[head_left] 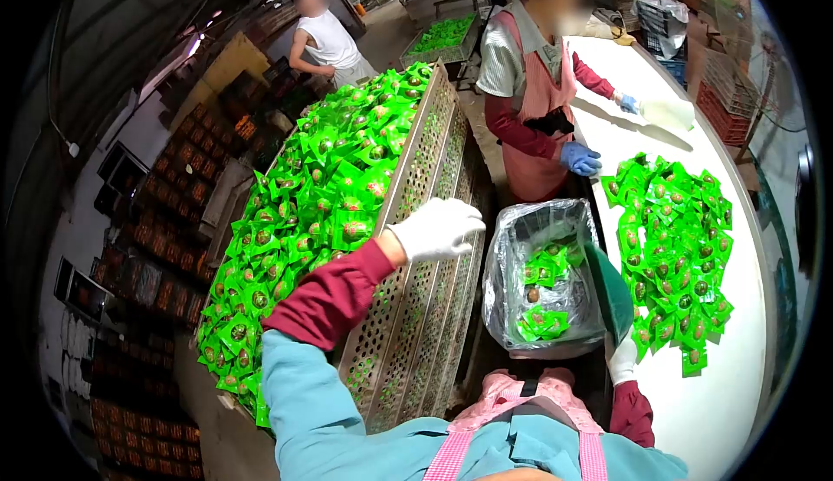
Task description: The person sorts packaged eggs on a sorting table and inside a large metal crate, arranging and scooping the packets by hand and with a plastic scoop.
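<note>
My left hand, in a white glove, is in the air beside the perforated wall of a large crate. Its fingers are loosely apart with nothing in them. The white-gloved right hand grips a dark green plastic scoop at its near end, partly hidden by the scoop. This scoop tilts between a plastic-lined bin and the white table. A few green packets lie inside the bin. Right of the scoop, a pile of green packets with round brown contents spreads over the table.
Green packets heap high in the large crate on my left. Across the bin a co-worker in blue gloves stands at the table, holding a whitish scoop. Another person stands behind the crate. Red crates stand beyond the table.
</note>
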### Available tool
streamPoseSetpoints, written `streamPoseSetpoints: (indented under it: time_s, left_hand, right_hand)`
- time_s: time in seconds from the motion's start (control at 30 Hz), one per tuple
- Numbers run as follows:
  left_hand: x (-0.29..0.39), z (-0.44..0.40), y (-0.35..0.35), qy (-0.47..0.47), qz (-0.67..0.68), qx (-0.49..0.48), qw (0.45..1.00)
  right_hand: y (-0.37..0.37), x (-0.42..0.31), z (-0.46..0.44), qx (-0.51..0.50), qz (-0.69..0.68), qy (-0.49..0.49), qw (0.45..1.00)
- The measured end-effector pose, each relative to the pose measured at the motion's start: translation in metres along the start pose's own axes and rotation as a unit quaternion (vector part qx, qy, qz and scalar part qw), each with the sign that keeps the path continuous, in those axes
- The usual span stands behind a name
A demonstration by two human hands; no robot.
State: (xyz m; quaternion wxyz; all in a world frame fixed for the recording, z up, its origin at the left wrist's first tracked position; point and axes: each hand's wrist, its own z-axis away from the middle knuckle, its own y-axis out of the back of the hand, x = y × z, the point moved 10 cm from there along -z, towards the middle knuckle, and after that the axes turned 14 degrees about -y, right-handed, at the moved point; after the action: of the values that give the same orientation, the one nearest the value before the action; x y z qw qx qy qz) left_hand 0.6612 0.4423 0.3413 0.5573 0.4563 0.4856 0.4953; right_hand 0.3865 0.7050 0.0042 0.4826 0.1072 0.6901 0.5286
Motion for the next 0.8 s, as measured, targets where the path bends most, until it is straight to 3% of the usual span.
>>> streamPoseSetpoints:
  time_s: [0.17, 0.37, 0.53, 0.6, 0.8]
  left_hand:
    - [0.015, -0.034, -0.064, -0.031, 0.075, -0.047, 0.996]
    - [-0.018, -0.009, -0.135, 0.051, 0.076, -0.188, 0.978]
    - [-0.015, -0.019, -0.132, 0.051, 0.093, -0.171, 0.980]
    - [-0.007, -0.027, -0.123, 0.032, 0.124, -0.133, 0.983]
    - [-0.004, -0.025, -0.130, 0.028, 0.136, -0.154, 0.978]
  right_hand:
    - [-0.001, 0.026, 0.008, -0.014, 0.000, 0.033, 0.999]
    - [-0.013, 0.036, 0.005, -0.031, 0.040, -0.001, 0.999]
    - [-0.006, 0.035, 0.005, -0.028, 0.042, -0.042, 0.998]
    - [0.001, 0.031, 0.006, 0.006, -0.016, -0.002, 1.000]
    - [0.051, -0.025, 0.020, 0.127, 0.039, 0.077, 0.988]
